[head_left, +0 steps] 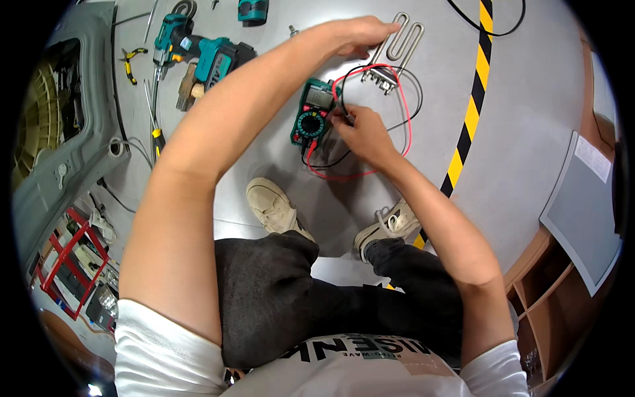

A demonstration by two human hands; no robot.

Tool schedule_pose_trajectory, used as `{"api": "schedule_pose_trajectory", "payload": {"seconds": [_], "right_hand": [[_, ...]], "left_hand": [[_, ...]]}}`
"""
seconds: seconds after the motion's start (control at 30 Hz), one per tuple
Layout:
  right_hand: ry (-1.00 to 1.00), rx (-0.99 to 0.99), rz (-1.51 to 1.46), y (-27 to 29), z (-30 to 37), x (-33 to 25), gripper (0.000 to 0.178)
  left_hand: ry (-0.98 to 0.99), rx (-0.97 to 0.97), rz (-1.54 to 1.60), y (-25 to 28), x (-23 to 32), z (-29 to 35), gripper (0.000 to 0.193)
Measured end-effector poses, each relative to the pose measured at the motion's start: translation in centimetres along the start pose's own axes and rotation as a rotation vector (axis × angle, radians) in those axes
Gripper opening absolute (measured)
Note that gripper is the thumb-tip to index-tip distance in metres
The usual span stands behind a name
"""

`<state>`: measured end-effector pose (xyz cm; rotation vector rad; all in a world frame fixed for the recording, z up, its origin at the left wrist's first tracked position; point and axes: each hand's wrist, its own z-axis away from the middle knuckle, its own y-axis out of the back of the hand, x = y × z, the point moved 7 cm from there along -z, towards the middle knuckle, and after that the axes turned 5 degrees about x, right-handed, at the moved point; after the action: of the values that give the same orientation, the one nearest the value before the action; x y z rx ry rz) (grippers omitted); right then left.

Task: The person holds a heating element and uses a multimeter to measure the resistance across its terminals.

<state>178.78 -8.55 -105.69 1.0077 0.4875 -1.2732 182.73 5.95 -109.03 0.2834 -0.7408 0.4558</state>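
Observation:
A metal tube heating element (pixel 415 41) with bent loops and a terminal plate lies on the grey floor in front of me. My left hand (pixel 362 34) reaches across to it, thumb and fingers closed at its left leg. Just left of my right hand (pixel 368 134) rests a green and black multimeter (pixel 311 120) with a dial and a small screen. That hand pinches the black test lead (pixel 345 111) beside the meter; whether the red test lead (pixel 409 126) is also between the fingers, I cannot tell. Both leads loop around the right hand and across the terminal plate.
Left of the meter lie a teal cordless power tool (pixel 215 61), a hammer (pixel 187 87), yellow-handled pliers (pixel 130 65) and a yellow-handled screwdriver (pixel 159 141). A car door panel (pixel 86 132) stands far left. Striped floor tape (pixel 471 112) and a wooden shelf unit (pixel 546 271) are at right.

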Motion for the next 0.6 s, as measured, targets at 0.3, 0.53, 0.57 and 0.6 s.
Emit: {"api": "schedule_pose_trajectory", "payload": {"seconds": [0.3, 0.53, 0.57, 0.6], "right_hand": [[0.383, 0.136, 0.293, -2.9, 0.6, -0.4, 0.024], [0.511, 0.164, 0.412, -3.9, 0.6, -1.8, 0.02], [0.536, 0.167, 0.429, -4.0, 0.7, -2.0, 0.02], [0.543, 0.158, 0.452, -4.2, 0.6, -1.9, 0.021]], "left_hand": [[-0.217, 0.411, 0.125, 9.2, -7.7, 9.7, 0.026], [-0.217, 0.657, 0.093, 4.0, -19.4, 17.1, 0.025], [-0.236, 0.691, 0.075, 3.0, -19.6, 17.7, 0.027], [-0.255, 0.724, 0.055, 2.0, -19.7, 18.2, 0.03]]}}
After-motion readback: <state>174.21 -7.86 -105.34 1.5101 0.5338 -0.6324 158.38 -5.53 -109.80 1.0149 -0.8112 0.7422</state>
